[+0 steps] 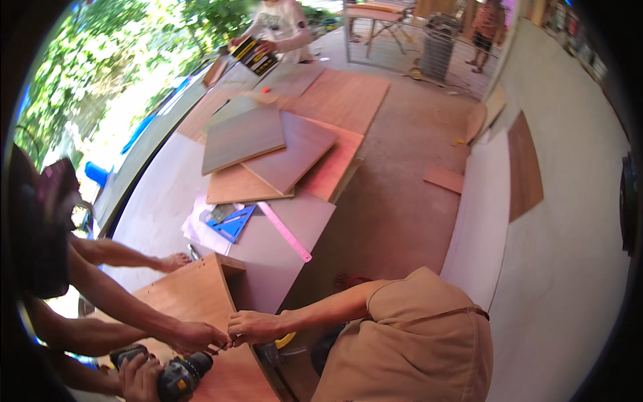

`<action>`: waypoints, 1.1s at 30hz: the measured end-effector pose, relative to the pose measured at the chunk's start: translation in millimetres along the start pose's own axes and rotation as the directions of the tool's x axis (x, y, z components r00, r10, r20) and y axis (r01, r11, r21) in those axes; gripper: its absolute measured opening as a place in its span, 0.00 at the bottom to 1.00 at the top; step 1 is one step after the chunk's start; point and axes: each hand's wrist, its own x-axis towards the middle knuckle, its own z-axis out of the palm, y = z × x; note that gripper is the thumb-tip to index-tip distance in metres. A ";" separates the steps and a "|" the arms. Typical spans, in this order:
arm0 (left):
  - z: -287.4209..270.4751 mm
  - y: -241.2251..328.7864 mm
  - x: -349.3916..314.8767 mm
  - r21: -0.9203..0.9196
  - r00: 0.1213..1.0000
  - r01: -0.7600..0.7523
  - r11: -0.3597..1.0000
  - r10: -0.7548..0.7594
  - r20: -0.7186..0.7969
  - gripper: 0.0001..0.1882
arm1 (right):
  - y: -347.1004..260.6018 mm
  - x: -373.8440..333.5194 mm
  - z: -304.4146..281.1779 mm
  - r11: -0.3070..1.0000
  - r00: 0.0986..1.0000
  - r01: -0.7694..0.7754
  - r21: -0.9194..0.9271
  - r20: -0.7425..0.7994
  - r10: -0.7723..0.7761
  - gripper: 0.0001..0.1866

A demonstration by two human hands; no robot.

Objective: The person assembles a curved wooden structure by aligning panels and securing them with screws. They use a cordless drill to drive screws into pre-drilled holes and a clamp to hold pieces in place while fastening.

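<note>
Neither of my hands can be made out; the arms in view come from people at the left edge and at the right. A hand (pixel 140 378) at the lower left grips a black cordless drill (pixel 179 379), its chuck angled up and right. Just beyond its tip, another person's hand (pixel 201 335) and the hand (pixel 254 328) of a person in brown (pixel 415 342) meet with fingers pinched at the edge of a wooden panel assembly (pixel 187 288). What they pinch is too small to tell. A further hand (pixel 175 262) rests flat by the assembly's far edge.
Stacked brown boards (pixel 244 137) lie on the long worktable (pixel 154 184). Nearer are a blue speed square (pixel 234 224) and a pink ruler (pixel 284 231). A person (pixel 284 30) at the far end holds a black and yellow box (pixel 254 57). A wire gate (pixel 415 57) stands behind.
</note>
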 end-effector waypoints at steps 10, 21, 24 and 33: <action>-27.0 -5.9 -68.1 0.161 0.941 -0.114 0.980 0.158 -0.298 0.28 | -46.6 18.5 -26.2 0.930 0.920 -0.368 0.004 -0.142 0.365 0.06; 25.4 -71.5 -90.6 0.382 0.736 0.385 0.840 -0.030 -0.676 0.30 | -44.2 -1.6 8.7 0.841 0.849 -0.525 -0.128 -0.146 0.508 0.08; 76.9 -69.7 -108.5 0.111 0.597 0.280 0.954 -0.082 -0.798 0.31 | -36.2 -29.3 7.2 0.857 0.861 -0.500 -0.122 -0.178 0.477 0.08; 284.3 11.3 -192.2 -0.600 0.668 0.568 0.564 -0.741 -0.065 0.31 | -42.3 -87.1 9.8 0.717 0.743 -0.658 -0.228 -0.044 0.668 0.17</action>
